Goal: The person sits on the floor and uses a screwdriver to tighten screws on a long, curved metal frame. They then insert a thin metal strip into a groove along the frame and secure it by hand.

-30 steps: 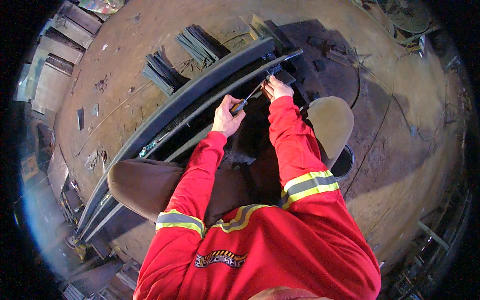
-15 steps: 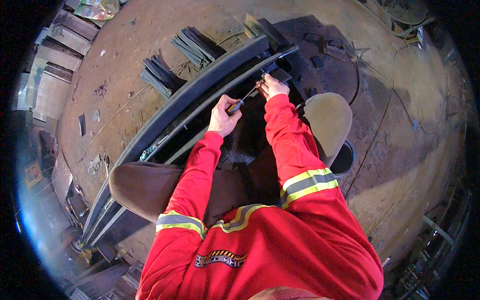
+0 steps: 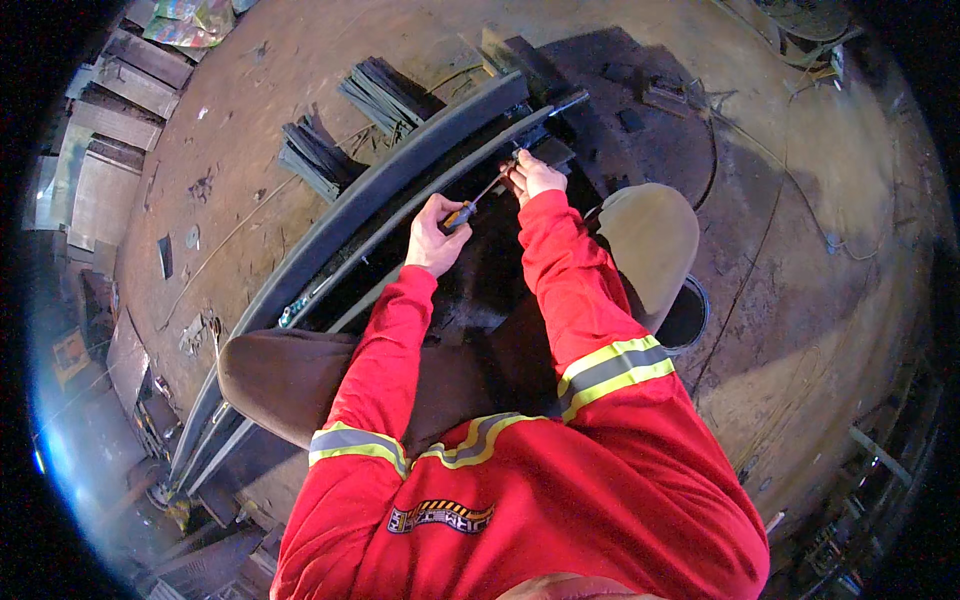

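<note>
My left hand (image 3: 431,238) is closed round the handle of a screwdriver (image 3: 458,216), its thin shaft slanting up and right toward my other hand. Fingers bent, my right hand (image 3: 536,178) pinches at the shaft's far end; a small dark piece seems to be there, too small to make out. Both hands are above a dark metal frame, beside its grey rail (image 3: 430,190). A thicker curved dark beam (image 3: 375,185) runs along the far side of that rail.
Two bundles of dark strips (image 3: 385,95) lie beyond the beam. A round dark bucket (image 3: 686,316) stands by my right knee. Cables (image 3: 782,170) trail over the brown floor at the right. Metal plates (image 3: 130,125) are stacked at the far left.
Both hands have shifted slightly left in the picture, with the screwdriver still in the left hand. The beam and rail shift a little the same way.
</note>
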Tool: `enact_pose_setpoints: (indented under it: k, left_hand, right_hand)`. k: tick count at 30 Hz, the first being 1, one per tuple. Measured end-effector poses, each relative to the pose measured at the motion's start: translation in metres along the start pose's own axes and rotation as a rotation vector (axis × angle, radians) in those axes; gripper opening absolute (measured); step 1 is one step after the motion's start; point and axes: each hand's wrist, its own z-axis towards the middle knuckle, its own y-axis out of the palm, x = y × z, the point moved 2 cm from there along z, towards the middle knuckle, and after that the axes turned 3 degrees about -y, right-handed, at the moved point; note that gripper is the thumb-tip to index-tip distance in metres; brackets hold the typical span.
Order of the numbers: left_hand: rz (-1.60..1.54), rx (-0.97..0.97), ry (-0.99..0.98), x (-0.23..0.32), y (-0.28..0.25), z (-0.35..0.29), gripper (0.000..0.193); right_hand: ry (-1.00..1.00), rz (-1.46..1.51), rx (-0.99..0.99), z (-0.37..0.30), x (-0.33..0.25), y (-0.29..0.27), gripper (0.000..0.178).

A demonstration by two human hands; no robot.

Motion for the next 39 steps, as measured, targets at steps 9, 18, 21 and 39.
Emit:
enact_pose_setpoints:
  k: [9, 18, 21, 39]
  left_hand:
    - [0.008, 0.065, 0.103, 0.012, 0.002, 0.009, 0.027]
    - [-0.018, 0.077, 0.107, 0.067, -0.001, -0.004, 0.032]
    - [0.098, 0.07, 0.37, 0.113, 0.007, -0.003, 0.032]
    - [0.994, -0.444, 0.279, 0.145, 0.175, 0.225, 0.038]
  right_hand:
    - [-0.014, -0.012, -0.03, 0.001, -0.002, 0.002, 0.015]
    - [0.041, 0.058, -0.062, -0.008, -0.006, 0.006, 0.019]
    - [0.104, 0.083, -0.06, -0.004, -0.007, 0.003, 0.02]
    - [0.133, 1.033, -0.398, 0.015, 0.037, 0.02, 0.015]
